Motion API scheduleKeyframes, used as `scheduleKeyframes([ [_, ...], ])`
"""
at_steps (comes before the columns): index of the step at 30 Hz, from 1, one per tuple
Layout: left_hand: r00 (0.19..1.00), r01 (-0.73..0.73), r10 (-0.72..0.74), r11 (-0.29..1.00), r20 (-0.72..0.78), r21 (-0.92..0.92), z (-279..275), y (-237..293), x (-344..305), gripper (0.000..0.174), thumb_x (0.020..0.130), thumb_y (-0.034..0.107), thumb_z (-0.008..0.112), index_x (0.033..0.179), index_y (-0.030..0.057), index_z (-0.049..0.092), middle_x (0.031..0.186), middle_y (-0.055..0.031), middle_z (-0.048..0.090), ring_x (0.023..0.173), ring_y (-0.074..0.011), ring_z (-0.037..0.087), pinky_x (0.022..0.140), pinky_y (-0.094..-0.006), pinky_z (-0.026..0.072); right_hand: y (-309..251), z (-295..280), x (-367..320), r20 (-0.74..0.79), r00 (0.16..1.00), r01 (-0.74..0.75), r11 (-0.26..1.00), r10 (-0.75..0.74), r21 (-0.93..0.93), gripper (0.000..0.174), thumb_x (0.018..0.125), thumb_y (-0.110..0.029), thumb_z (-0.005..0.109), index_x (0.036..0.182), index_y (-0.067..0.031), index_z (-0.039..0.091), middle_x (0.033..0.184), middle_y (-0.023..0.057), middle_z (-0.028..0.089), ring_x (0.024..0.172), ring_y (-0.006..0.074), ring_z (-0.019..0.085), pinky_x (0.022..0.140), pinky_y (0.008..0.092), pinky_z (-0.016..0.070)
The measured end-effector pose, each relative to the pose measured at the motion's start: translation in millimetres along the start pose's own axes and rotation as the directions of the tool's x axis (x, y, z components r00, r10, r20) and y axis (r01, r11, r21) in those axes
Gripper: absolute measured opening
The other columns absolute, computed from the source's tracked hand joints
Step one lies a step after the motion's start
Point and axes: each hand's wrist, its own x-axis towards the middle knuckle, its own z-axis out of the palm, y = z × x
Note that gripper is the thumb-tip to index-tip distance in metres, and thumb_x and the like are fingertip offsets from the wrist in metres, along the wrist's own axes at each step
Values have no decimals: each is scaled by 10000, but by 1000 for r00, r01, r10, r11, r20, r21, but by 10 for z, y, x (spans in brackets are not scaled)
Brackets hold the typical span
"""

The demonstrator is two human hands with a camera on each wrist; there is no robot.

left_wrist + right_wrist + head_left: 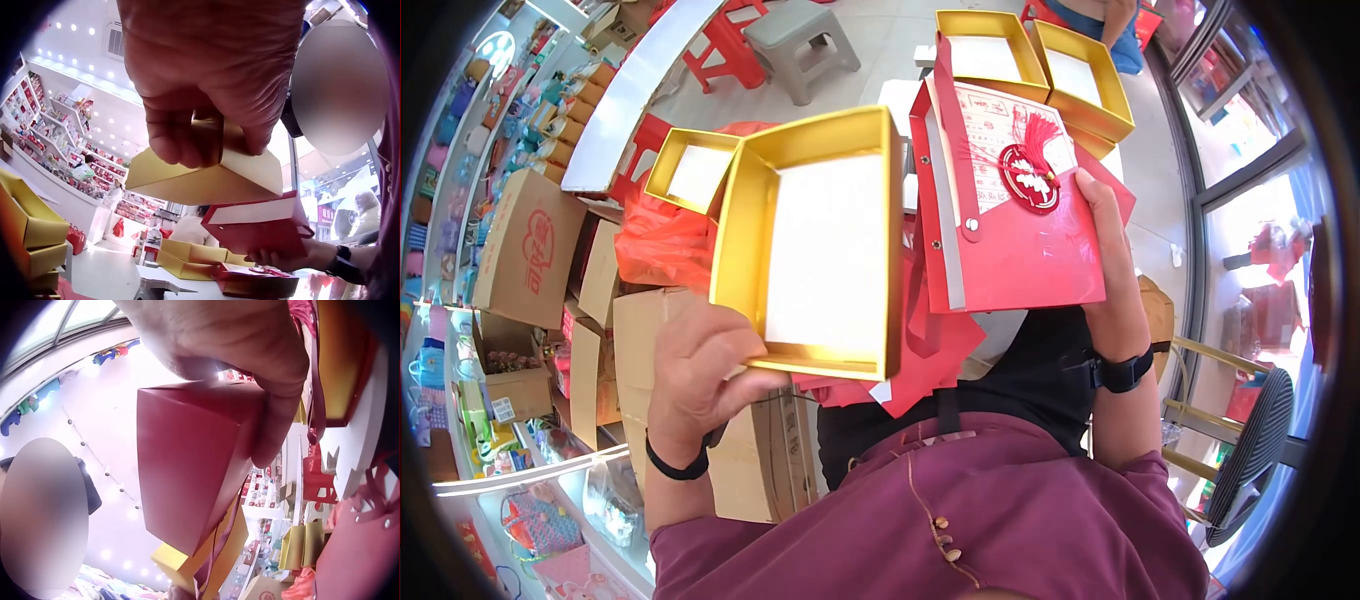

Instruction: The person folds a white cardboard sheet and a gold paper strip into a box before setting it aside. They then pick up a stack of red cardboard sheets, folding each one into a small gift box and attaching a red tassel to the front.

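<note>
My left hand (700, 365) pinches the near left corner of an open gold box (740, 220) with a white bottom. The box is held up and tilted, its inside facing the head camera. In the right hand (1112, 265) is a red paper gift bag (1025, 262), gripped along its right side with the thumb on its face. A red ribbon handle (952, 130) hangs over it. A red tassel ornament (1028, 180) and printed white paper show just beyond the bag; the left wrist view has them on a red box (256, 284) below it.
Gold boxes (1090, 80) stand on a white table at the back right. At left are a smaller gold box (662, 178), an orange plastic bag (658, 238) and cardboard cartons (525, 245). Red bags (915, 375) lie near my lap. A grey stool (798, 40) stands beyond.
</note>
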Motion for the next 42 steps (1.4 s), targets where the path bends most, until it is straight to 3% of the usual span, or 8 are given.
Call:
scheduleKeyframes([
  [19,997,-30,13,976,79,217,347,178,188,315,760,203,884,980,62,709,860,-67,617,755,-272,602,643,-388,475,83,-101,-42,136,986,-94,995,96,-15,432,1075,-283,584,1407,-10,544,1272,126,698,1105,193,734,923,344,629],
  [25,983,-62,21,973,182,224,343,194,210,444,822,337,864,1147,68,724,969,-83,642,824,-254,636,689,-360,506,201,-160,42,166,984,-69,998,69,-6,410,1088,-259,560,1407,-2,550,1274,120,698,1100,186,731,952,333,613],
  [28,996,-80,75,987,45,138,387,213,268,654,889,529,777,1332,63,658,1164,-134,634,980,-262,659,785,-340,535,224,-116,10,180,982,-54,999,54,-1,394,1095,-253,545,1396,1,560,1269,119,701,1094,180,731,955,327,608],
  [30,984,150,-154,987,-93,-54,451,119,218,804,1009,664,565,1474,8,549,1336,-158,586,1139,-260,634,914,-355,536,196,-44,-40,167,986,-15,1000,17,-14,391,1098,-256,536,1391,1,564,1265,120,702,1091,176,731,957,326,608],
  [31,941,296,-327,920,-86,-258,459,130,221,796,1027,651,549,1478,-4,547,1312,-147,595,1149,-253,633,924,-356,527,180,20,-76,105,993,-50,998,52,-24,371,1107,-303,512,1311,-10,613,1158,85,723,995,134,725,824,282,601],
  [34,885,462,-439,795,153,-394,475,129,295,826,1098,659,349,1532,-26,505,1387,-160,566,1211,-244,629,948,-351,516,215,-133,-62,185,978,-52,976,92,-213,394,1108,-370,506,1243,-27,644,1045,29,704,897,89,670,730,244,531],
  [40,845,529,-418,572,333,-626,881,285,438,807,1115,624,343,1564,-38,451,1423,-143,584,1190,-232,662,934,-348,543,241,-92,-174,157,983,-28,925,94,-379,461,1111,-440,513,1267,-33,663,992,-12,671,898,63,604,773,236,485],
  [42,826,546,-421,428,375,-720,956,167,498,751,1083,593,499,1503,-29,470,1446,-176,546,1190,-238,671,861,-328,588,183,-150,-166,203,975,-6,930,86,-367,461,1110,-432,522,1275,-25,662,1017,0,673,929,68,605,802,241,493],
])
